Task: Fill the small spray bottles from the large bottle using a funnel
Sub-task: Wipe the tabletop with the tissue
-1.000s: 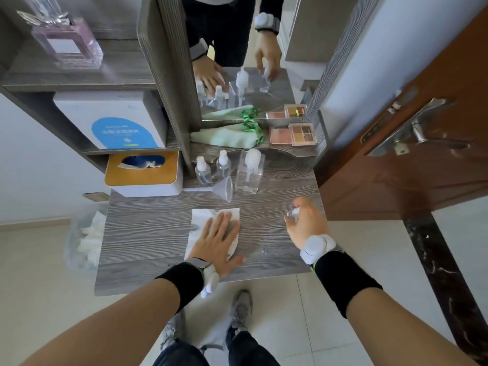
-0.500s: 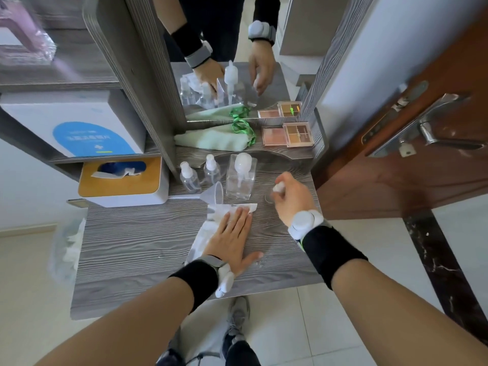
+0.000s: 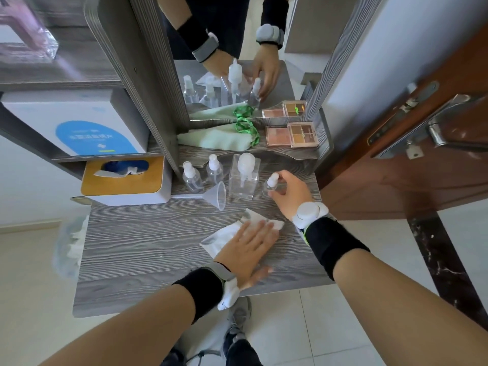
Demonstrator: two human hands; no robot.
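My right hand [image 3: 286, 192] grips a small clear spray bottle [image 3: 271, 184] with a white cap, just right of the large square pump bottle [image 3: 243, 176] on the grey wooden table [image 3: 148, 241]. Two more small spray bottles [image 3: 192, 177] [image 3: 214, 169] stand left of the large one. A clear funnel [image 3: 215, 196] lies on its side in front of them, spout pointing left. My left hand [image 3: 247, 253] presses flat on a white tissue [image 3: 227, 233] near the front of the table.
A tissue box [image 3: 124, 182] with a yellow top sits at the left. Behind the bottles lie a green cloth [image 3: 214, 140] and makeup palettes [image 3: 291, 134] below a mirror [image 3: 237, 62]. A brown door [image 3: 422, 143] with a metal handle stands at the right.
My right hand carried the small bottle from the table's front right edge back to beside the large bottle. My left hand slid the tissue to the right.
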